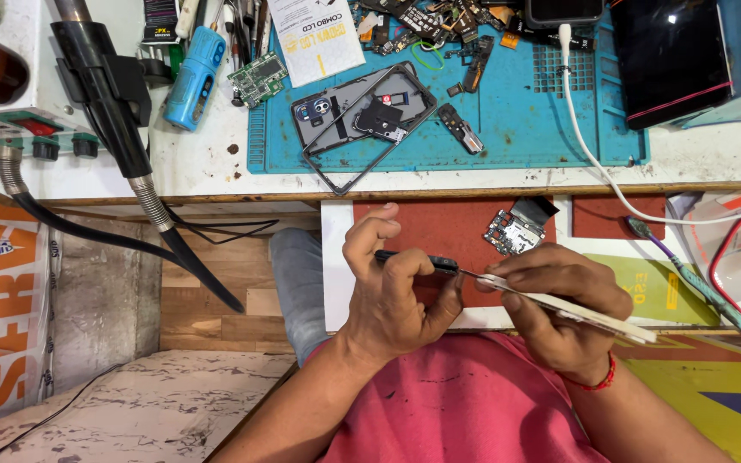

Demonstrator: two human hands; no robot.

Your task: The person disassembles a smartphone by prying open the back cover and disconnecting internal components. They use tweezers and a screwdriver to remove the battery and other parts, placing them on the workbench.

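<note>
My left hand (392, 287) grips a black-handled thin tool (418, 260), its metal tip pointing right. The tip meets the edge of a thin flat white phone panel (598, 317), which my right hand (559, 296) holds over my lap with fingers on top. A red thread circles my right wrist. Just beyond the hands a small circuit board (512, 231) with a black flex part lies on a red mat (439, 227).
On the bench's blue mat (516, 129) lie an opened phone frame (362, 111) and several small parts. A white cable (585, 146) runs across it. A hot-air handle (105, 86), a blue cylinder (195, 77), a dark screen (671, 60) and a toothbrush (688, 279) lie around.
</note>
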